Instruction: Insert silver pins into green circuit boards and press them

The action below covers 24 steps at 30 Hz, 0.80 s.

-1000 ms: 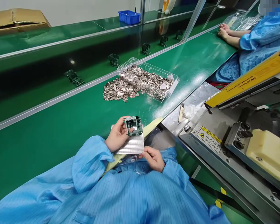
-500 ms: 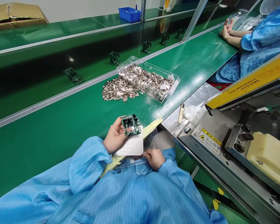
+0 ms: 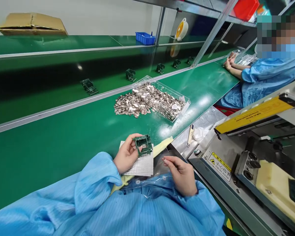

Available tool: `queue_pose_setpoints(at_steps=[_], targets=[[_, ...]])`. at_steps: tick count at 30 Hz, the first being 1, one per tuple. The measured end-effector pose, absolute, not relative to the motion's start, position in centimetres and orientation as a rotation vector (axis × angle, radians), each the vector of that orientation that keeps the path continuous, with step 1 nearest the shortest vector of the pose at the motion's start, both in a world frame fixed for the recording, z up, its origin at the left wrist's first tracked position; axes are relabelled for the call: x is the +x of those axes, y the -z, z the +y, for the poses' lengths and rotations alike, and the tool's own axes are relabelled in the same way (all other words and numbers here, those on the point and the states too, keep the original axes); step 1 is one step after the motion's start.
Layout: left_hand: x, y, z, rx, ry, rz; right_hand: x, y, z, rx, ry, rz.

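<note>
My left hand grips a green circuit board by its left side, thumb over the front and fingers behind. The board has a cut-out in its middle. Just below it lies a silver ribbed sheet, partly covered by that hand and the board. To the right of the sheet, my right hand is held in a pinch, thumb against forefinger. Whatever may be between those fingertips is too small to name. A pale yellow strip runs under the sheet.
A clear plastic box of small metal pieces stands ahead, beside a loose pile. Several circuit boards lie on the strip beyond the rail. A machine and a cutter knife are right. A co-worker's hands are far right.
My right hand has risen from the sheet's lower right corner and moved right, fingers pinched. My left hand still holds the circuit board, now tilted differently. The view has shifted upward.
</note>
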<state>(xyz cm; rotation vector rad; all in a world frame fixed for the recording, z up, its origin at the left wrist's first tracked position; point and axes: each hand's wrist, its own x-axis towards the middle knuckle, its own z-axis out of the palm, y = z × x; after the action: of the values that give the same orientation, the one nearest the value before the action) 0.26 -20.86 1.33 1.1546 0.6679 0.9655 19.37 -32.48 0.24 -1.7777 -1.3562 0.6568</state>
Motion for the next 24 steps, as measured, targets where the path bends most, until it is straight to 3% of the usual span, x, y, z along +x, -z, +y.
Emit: queue_pose_setpoints(at_steps=[9,24], targets=[[0.3,-0.9,-21.2,1.22,-0.9,0.633,14.6,-2.8,-27.8,-1.489,-0.302,-1.348],[0.1,-0.7,-21.2,1.305,-0.903,0.609,12.3,-2.2,-26.4,-1.582,-0.252,-1.325]])
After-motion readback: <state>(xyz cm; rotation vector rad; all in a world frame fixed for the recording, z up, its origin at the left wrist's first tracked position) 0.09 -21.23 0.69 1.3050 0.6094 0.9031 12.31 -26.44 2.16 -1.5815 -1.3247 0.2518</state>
